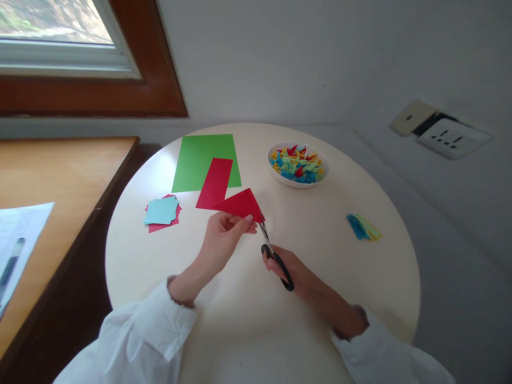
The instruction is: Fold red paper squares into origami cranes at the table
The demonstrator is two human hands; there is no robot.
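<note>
Red paper piece (pixel 239 204) sits pinched in the person's left hand (pixel 224 230); right hand (pixel 295 268) grips black-handled scissors (pixel 266 236) at the paper's right edge.

Beyond the far left edge of the round surface (pixel 240 325), a brown-framed window (pixel 76 60) is set in a pale wall (pixel 288 64).

No text can be read: the marks on the white sheet (pixel 32 229), well left of the left hand (pixel 224 236), are too faint.
</note>
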